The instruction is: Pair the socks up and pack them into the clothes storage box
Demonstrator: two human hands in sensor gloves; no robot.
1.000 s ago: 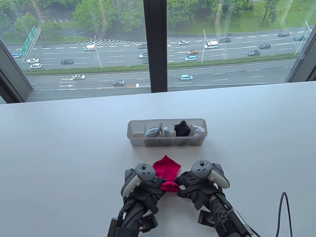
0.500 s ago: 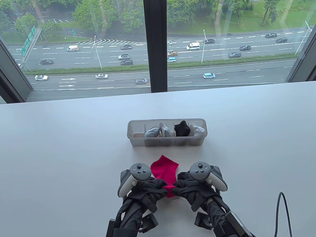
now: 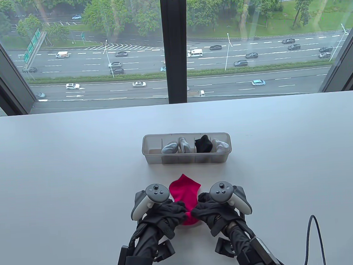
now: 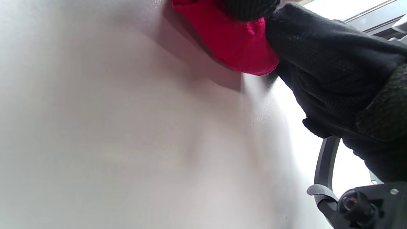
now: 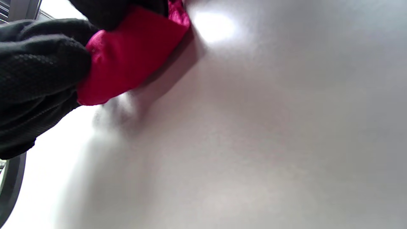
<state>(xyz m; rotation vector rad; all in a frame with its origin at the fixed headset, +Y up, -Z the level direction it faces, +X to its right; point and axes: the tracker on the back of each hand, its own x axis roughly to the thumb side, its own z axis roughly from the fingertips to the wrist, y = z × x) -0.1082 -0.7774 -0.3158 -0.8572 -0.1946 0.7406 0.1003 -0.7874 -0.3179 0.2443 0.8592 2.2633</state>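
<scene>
Table view: I have both gloved hands at the near edge of the white table (image 3: pixel 61 163), closed on a bright pink fabric sock (image 3: pixel 184 193). My left hand (image 3: pixel 166 212) pinches the sock's near end from the left; my right hand (image 3: pixel 209 211) pinches it from the right, fingertips almost meeting. The sock's far part lies flat on the table between the two grey trackers. Beyond it, apart from the sock, stands the translucent rectangular plastic storage box (image 3: pixel 187 160) with dividers. Its compartments hold a grey sock bundle (image 3: pixel 169 148), a second grey bundle (image 3: pixel 184 145), a black bundle (image 3: pixel 203 144) and a white bundle (image 3: pixel 220 145); the leftmost compartment appears unfilled.
</scene>
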